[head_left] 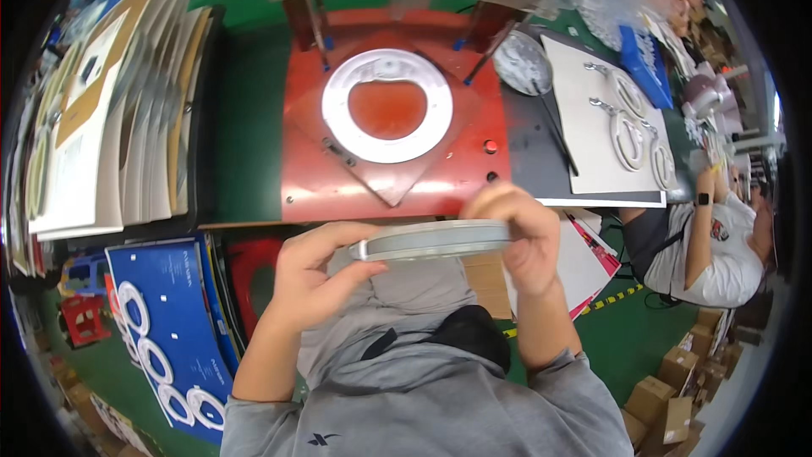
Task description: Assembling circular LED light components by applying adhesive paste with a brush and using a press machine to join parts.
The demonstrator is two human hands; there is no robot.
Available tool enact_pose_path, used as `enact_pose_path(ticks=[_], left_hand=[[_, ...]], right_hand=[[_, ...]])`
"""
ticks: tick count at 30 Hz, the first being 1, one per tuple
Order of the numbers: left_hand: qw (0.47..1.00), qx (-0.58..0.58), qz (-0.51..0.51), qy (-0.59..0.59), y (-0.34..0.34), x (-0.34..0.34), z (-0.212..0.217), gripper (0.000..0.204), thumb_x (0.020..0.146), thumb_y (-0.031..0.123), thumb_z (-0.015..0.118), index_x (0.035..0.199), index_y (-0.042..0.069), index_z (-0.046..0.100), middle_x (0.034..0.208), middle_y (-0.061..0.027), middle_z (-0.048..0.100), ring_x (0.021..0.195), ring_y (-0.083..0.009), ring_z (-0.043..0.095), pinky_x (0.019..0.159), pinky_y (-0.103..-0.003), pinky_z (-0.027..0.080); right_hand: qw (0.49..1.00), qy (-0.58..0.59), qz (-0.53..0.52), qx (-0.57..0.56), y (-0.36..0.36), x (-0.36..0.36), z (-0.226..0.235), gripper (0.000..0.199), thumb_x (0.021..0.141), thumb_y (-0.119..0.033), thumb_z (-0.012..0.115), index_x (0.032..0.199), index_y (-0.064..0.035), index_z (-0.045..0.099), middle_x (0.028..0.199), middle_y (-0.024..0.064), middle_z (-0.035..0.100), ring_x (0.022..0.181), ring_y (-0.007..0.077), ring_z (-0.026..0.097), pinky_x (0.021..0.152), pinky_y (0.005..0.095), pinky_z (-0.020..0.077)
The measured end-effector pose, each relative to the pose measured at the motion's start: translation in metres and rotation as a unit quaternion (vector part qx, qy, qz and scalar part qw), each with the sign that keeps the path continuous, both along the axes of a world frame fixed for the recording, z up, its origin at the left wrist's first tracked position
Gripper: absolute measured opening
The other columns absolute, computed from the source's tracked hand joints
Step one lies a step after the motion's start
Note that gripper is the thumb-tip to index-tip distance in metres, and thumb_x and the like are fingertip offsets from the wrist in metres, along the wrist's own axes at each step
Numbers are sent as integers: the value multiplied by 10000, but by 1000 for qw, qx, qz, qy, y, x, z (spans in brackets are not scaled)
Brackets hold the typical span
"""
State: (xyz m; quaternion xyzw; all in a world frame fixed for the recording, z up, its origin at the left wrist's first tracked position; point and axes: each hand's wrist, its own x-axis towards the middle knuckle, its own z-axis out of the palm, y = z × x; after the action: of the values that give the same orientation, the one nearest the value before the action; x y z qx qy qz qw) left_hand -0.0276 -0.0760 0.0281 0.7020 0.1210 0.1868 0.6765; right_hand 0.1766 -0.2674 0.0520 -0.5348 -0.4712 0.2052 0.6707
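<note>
Between my two hands, just in front of the red press bed, is a flat round grey part (436, 240) seen nearly edge-on, with a shiny metallic bit at its left end. My left hand (315, 278) pinches that end between thumb and fingers. Around the other end curl the fingers of my right hand (526, 237), slightly smeared by motion. Whether the part is a ring or a full disc cannot be seen from its edge. Beyond it, a white ring-shaped plate (341, 135) lies on a diamond-shaped base plate (385, 186) on the red press bed (317, 195).
Stacked cardboard sheets (110, 135) stand at left, above a blue board (182, 305) bearing several white rings. At right are a round dish (522, 63), a pale board (584, 123) with corded rings, and a blue tray (647, 68). A co-worker (719, 245) sits far right.
</note>
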Motion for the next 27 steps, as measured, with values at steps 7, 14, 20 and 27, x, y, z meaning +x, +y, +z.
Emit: enact_pose_path(ticks=[7, 14, 20, 27], left_hand=[[999, -42, 27, 1, 10, -8, -10, 367, 870, -100, 775, 1226, -99, 686, 1148, -167, 758, 1071, -212, 725, 992, -334, 560], [995, -78, 66, 17, 12, -19, -16, 365, 877, -146, 744, 1228, -98, 654, 1165, -163, 749, 1096, -207, 719, 997, -339, 566], [994, -66, 88, -1, 16, -35, -20, 400, 861, -158, 755, 1245, -91, 664, 1211, -162, 728, 1104, -209, 708, 991, -340, 567], [995, -22, 95, -38, 15, -32, -16, 401, 839, -164, 754, 1227, -82, 695, 1235, -181, 710, 1120, -256, 716, 984, -354, 578]], right_hand=[[827, -177, -460, -271, -49, 121, -22, 320, 998, -205, 726, 1187, 44, 657, 1082, 137, 716, 954, 229, 684, 888, 351, 534], [799, -236, -401, -381, -63, 136, -53, 210, 969, -106, 747, 1082, 35, 641, 1008, 152, 670, 855, 232, 653, 814, 343, 549], [840, -129, -448, -278, -53, 141, -34, 140, 1026, -88, 675, 1095, 21, 621, 871, 93, 700, 734, 154, 695, 676, 311, 547], [797, -294, -439, -294, -40, 149, -27, 154, 974, -85, 717, 1099, 4, 719, 967, 216, 753, 838, 361, 739, 766, 394, 583]])
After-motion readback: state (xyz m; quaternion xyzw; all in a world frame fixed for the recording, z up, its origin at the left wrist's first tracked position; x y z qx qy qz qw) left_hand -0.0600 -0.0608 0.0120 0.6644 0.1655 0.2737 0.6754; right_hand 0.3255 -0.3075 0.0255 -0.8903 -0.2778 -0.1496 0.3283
